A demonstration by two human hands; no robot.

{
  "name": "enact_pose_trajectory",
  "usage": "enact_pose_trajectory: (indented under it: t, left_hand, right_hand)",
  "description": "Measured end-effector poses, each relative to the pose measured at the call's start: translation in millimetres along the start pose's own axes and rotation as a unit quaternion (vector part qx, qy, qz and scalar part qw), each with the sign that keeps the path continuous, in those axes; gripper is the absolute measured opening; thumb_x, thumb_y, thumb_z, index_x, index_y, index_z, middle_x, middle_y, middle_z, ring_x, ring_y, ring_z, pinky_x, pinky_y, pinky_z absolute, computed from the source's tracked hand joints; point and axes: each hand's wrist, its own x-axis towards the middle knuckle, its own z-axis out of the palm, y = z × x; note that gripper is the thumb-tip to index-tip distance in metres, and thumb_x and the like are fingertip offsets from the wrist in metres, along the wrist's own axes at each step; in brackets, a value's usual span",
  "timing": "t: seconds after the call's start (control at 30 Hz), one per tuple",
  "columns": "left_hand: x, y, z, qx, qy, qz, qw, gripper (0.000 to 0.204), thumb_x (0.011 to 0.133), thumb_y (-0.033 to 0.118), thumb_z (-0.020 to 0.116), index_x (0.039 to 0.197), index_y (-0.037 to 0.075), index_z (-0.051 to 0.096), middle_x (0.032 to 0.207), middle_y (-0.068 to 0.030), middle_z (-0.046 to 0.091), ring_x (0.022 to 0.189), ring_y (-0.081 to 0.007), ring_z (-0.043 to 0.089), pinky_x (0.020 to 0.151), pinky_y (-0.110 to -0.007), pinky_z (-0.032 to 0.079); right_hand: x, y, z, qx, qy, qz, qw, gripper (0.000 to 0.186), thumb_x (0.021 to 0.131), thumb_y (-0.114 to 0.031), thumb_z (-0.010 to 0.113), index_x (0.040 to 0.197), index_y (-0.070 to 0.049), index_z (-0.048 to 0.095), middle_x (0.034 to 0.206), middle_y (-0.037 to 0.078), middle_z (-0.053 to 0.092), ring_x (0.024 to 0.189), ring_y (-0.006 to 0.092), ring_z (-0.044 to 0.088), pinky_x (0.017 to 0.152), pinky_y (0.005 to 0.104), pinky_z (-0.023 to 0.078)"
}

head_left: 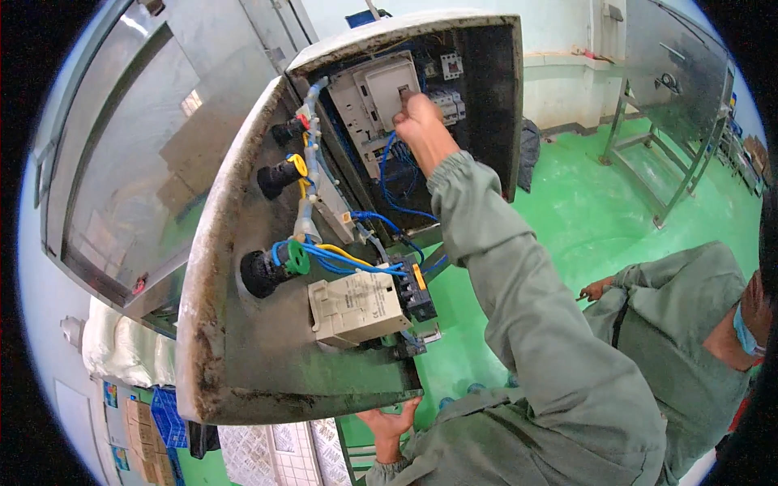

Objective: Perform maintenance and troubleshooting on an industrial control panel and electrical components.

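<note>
In front of me is an open electrical control box with a swung-out door (235, 381). My right hand (423, 125) reaches inside, fingers closed at the front of a white electrical unit (393, 85); what they pinch is hidden. Low down, my left hand (391, 421) holds the door's lower edge, its fingertips partly hidden behind it. On the door's inner face are push-button backs with a yellow collar (297, 165) and a green collar (297, 257). Below them sit a beige relay-like block (356, 308) and a black contact block (415, 292), joined by blue wires (340, 259).
A masked person in a grey-green sleeve (681, 324) is close on my right. A metal stand (648, 162) is on the green floor (567, 194). Left are a steel-framed panel (121, 186), white sacks (130, 348), a blue crate (168, 415) and cardboard boxes (142, 433).
</note>
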Motion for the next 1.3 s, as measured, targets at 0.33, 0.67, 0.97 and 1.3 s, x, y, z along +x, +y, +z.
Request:
enact_pose_trajectory:
  t: [0.33, 0.67, 0.97, 1.3]
  left_hand:
    - [-3.9, -3.2, -1.3, -0.002, 0.004, -0.009, 1.000, 0.118, 0.067, 0.049, 0.086, 0.146, -0.007, 0.019, 0.141, -0.0244, 0.031, 0.130, -0.0368, 0.036, 0.108, -0.048, 0.030]
    - [-4.4, -5.7, 14.3, -0.034, 0.081, -0.038, 0.995, 0.120, 0.063, 0.058, 0.084, 0.146, -0.006, 0.027, 0.142, -0.0279, 0.030, 0.134, -0.0425, 0.029, 0.110, -0.053, 0.023]
    - [-4.3, 3.9, 1.7, 0.036, 0.018, -0.026, 0.999, 0.121, 0.066, 0.053, 0.086, 0.147, -0.008, 0.021, 0.147, -0.0283, 0.026, 0.136, -0.0411, 0.030, 0.112, -0.049, 0.024]
    - [-0.9, 1.1, -2.2, -0.023, 0.017, -0.041, 0.999, 0.112, 0.064, 0.054, 0.086, 0.143, -0.005, 0.031, 0.135, -0.0234, 0.037, 0.124, -0.0375, 0.041, 0.104, -0.048, 0.034]
  right_hand:
    - [-12.5, 3.3, -33.7, 0.094, -0.238, 0.065, 0.965, 0.007, 0.095, -0.009, 0.049, 0.088, -0.008, 0.049, 0.072, 0.004, 0.049, 0.049, 0.0110, 0.033, 0.045, 0.0262, 0.028]
    - [4.8, -24.2, -4.1, 0.080, -0.149, 0.119, 0.978, 0.014, 0.089, -0.001, 0.035, 0.081, -0.007, 0.045, 0.070, 0.003, 0.037, 0.049, 0.0129, 0.025, 0.046, 0.0263, 0.024]
    - [2.1, -35.3, -13.7, 0.101, -0.157, 0.155, 0.970, 0.024, 0.087, 0.005, 0.031, 0.071, -0.012, 0.034, 0.066, -0.001, 0.024, 0.051, 0.0122, 0.016, 0.045, 0.0276, 0.018]
    - [-5.8, -23.4, 8.1, 0.060, -0.106, 0.122, 0.985, 0.023, 0.088, 0.007, 0.035, 0.072, -0.010, 0.033, 0.068, -0.001, 0.022, 0.052, 0.0108, 0.014, 0.043, 0.0269, 0.015]
